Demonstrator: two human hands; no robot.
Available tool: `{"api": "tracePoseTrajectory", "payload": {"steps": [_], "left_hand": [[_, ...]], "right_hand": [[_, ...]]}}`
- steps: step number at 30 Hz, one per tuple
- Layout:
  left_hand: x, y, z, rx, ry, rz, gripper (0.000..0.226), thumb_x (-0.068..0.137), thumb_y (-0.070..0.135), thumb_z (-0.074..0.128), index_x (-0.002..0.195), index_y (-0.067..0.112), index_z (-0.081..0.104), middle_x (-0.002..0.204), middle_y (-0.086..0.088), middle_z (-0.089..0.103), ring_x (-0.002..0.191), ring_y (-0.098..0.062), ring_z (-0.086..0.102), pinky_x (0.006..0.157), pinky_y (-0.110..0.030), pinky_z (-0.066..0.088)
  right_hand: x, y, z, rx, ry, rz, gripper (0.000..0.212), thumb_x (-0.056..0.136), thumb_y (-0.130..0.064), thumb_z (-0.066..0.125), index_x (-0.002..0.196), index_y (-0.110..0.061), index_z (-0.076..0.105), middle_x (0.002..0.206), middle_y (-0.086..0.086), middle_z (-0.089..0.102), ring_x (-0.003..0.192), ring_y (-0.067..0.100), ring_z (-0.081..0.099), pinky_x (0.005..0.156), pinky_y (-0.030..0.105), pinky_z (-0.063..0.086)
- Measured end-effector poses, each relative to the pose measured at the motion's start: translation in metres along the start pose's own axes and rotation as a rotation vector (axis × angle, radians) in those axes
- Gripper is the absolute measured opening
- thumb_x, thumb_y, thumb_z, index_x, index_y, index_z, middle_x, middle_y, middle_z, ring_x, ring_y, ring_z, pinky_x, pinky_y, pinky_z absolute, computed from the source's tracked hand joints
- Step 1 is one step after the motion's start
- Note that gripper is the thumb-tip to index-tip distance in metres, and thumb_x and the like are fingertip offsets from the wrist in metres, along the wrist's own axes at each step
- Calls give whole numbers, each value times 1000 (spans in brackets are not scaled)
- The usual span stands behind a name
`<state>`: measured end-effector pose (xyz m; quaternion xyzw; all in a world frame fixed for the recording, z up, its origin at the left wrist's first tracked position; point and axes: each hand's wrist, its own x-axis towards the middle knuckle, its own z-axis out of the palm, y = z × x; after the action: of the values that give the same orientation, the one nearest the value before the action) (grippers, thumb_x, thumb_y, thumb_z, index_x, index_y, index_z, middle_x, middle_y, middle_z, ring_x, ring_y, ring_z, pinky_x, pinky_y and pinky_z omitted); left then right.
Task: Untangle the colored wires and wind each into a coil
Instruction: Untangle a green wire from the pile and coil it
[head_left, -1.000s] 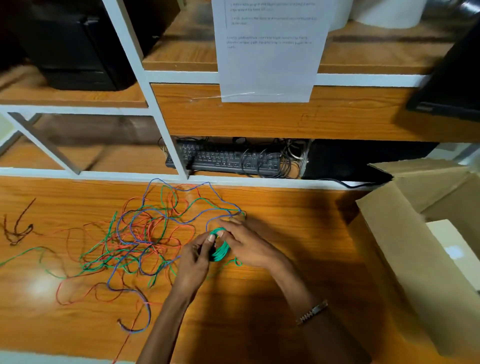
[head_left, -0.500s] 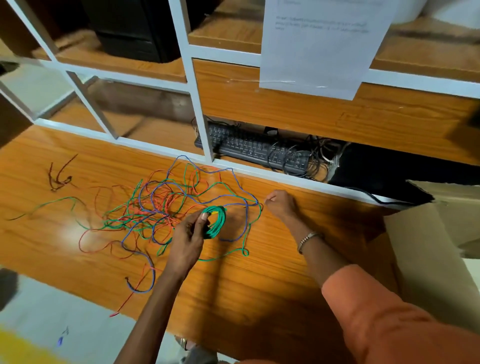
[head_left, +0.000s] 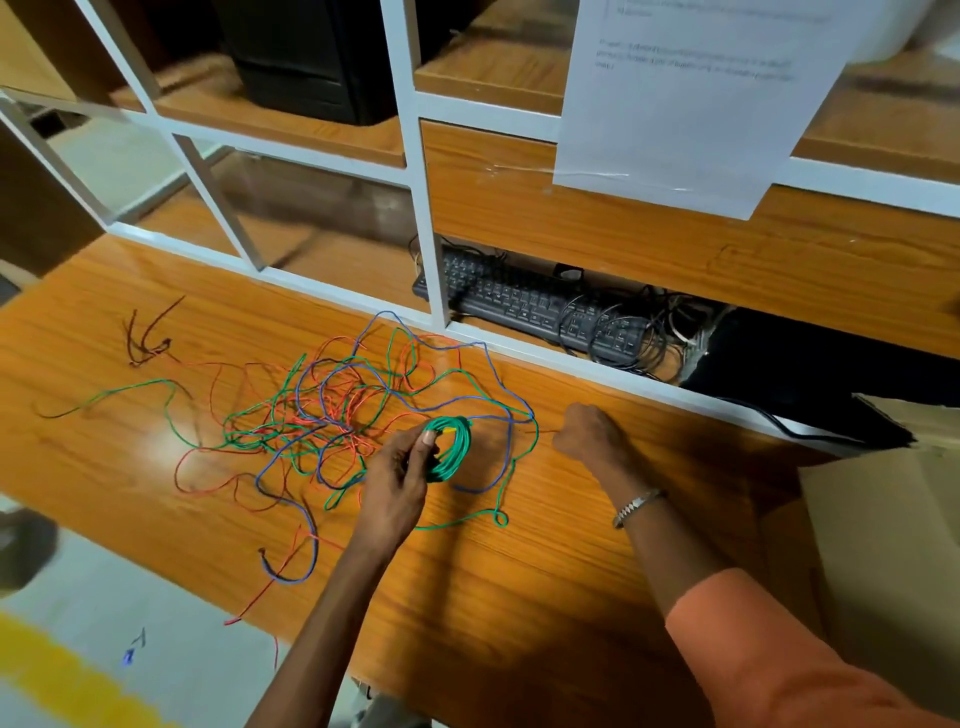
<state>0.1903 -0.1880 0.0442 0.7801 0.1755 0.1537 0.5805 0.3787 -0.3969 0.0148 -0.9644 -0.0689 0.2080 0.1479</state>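
At the far left of the desk (head_left: 519, 597) lies a short brown wire (head_left: 148, 338), bent and apart from the rest. Just below it a green wire (head_left: 140, 387) trails out from the tangle (head_left: 337, 415), which spreads over the middle of the desk: red, blue and green strands looped through one another. A blue end (head_left: 291, 571) curls toward the near edge, and a red strand (head_left: 254, 603) runs off over the edge beside it.

Right of the tangle, the left hand (head_left: 395, 483) holds a green coil (head_left: 449, 452) upright, thumb on the near side and fingers curled round the far side. The coil sits just above the desk at the tangle's right edge. A loose length of green wire runs from the tangle's right side down to a small loop (head_left: 500, 518) on the desk, below the coil.

Further right, the right hand (head_left: 587, 434) rests on the desk with fingers curled into a fist. It seems to pinch a thin strand that leads back toward the tangle, though the strand is too fine to be sure. A bracelet (head_left: 636, 506) circles that wrist, and an orange sleeve (head_left: 779, 654) covers the arm.

Behind, a keyboard (head_left: 530, 301) lies in the shelf slot; a paper sheet (head_left: 691, 93) hangs above it. A cardboard box (head_left: 883, 545) stands at the far right.
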Motion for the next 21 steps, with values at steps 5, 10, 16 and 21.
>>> {"api": "tracePoseTrajectory", "payload": {"steps": [5,10,16,21], "left_hand": [[5,0,2,-20,28,-8,31,108,37,55,103,13,75,86,1,66,82,-7,61,75,-25,49],[8,0,8,66,62,44,39,103,50,51,113,23,77,92,5,67,91,-17,64,82,-45,53],[7,21,14,213,67,107,39,104,35,53,132,15,73,104,0,70,101,-13,63,88,-14,44],[3,25,13,210,93,149,35,105,29,56,127,10,75,104,3,69,102,-4,64,91,-24,49]], "right_hand": [[-29,18,8,419,101,315,25,80,-14,69,96,3,76,89,20,77,85,33,75,75,35,61],[-74,-11,-7,1236,-114,311,16,94,0,64,107,-5,70,78,12,66,68,18,63,70,36,63],[-127,-58,-36,1278,-325,65,15,93,-9,69,102,-1,79,74,4,70,60,9,63,54,20,53],[-157,-76,-36,1192,-481,37,21,93,-16,70,100,2,78,72,4,68,57,9,61,48,16,43]]}}
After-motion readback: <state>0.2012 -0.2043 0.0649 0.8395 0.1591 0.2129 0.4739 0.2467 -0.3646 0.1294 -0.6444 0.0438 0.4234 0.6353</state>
